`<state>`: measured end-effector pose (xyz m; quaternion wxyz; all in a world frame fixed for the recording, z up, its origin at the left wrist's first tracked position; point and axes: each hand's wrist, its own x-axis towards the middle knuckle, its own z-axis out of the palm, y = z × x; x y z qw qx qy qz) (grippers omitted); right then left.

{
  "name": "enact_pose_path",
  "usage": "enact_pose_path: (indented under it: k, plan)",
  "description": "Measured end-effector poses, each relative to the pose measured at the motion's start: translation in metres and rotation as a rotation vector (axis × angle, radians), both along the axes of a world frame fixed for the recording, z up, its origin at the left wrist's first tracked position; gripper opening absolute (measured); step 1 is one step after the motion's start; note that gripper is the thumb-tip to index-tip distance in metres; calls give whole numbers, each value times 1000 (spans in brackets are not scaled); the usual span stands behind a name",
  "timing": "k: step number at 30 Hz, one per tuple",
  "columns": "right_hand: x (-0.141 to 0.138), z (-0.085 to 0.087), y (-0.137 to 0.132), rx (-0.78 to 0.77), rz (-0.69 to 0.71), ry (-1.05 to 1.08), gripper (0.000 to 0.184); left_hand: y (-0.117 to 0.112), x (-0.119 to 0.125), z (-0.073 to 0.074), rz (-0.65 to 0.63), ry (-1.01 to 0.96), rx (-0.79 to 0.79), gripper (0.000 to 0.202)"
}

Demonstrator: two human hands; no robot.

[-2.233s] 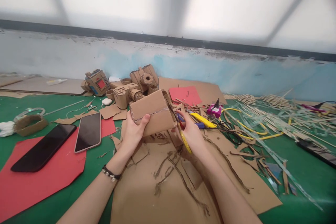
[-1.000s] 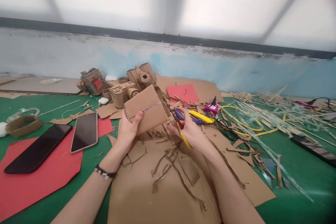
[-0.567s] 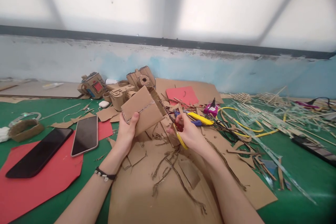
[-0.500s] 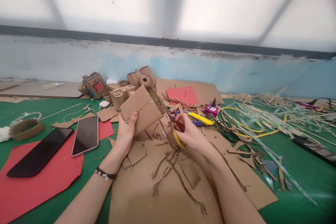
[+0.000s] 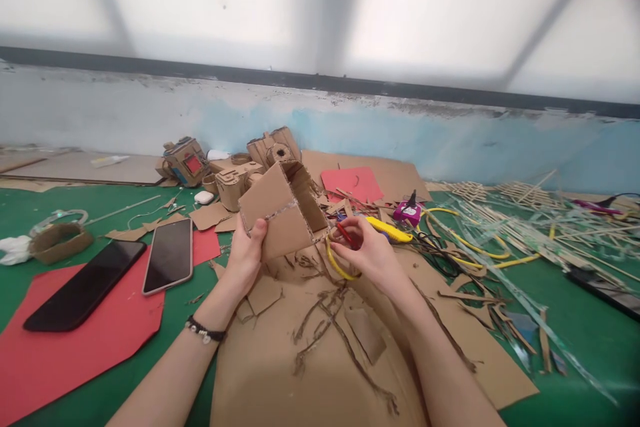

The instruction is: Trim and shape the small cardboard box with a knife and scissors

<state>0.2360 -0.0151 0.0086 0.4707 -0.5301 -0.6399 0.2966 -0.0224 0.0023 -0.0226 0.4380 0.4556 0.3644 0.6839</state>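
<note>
My left hand grips a folded brown cardboard piece, held up above the table with its open side turned toward me. My right hand holds scissors with yellow and red handles, their blades hidden against the lower right edge of the cardboard piece. Thin cardboard trimmings lie on a large cardboard sheet under both hands.
Two phones lie on a red sheet at left. Cardboard models stand at the back. A yellow utility knife, a pink device, yellow cables and a pile of sticks fill the right of the green table.
My left hand has tilted the cardboard piece so its open inside faces me. My right hand has turned the scissors and brought them in at its lower right edge.
</note>
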Motion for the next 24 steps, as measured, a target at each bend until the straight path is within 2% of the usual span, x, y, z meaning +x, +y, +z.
enact_pose_path:
  k: [2,4,6,8,11,14,19,22,24]
  plan:
    - [0,3,0,73,-34,134,46,1,0,-1,30,-29,-8,105]
    - [-1,7,0,124,-39,359,52,3,0,-1,74,-50,6,108]
    - [-2,10,0,84,-13,549,56,4,0,-1,106,-58,10,106]
    - [-5,11,0,-25,26,636,58,6,-1,-2,129,-60,13,106]
    - [-9,11,-1,-122,33,664,57,8,-2,-5,160,-75,11,108]
    - [-12,13,-2,-129,29,695,59,10,-3,-8,165,-85,11,107]
    - [-11,15,-4,-174,113,651,54,12,-4,-11,190,-58,32,105]
    - [-8,13,-3,-149,83,565,56,13,-5,-11,217,-51,43,106]
    - [-6,11,-4,-157,61,421,58,15,-7,-13,237,-22,62,100]
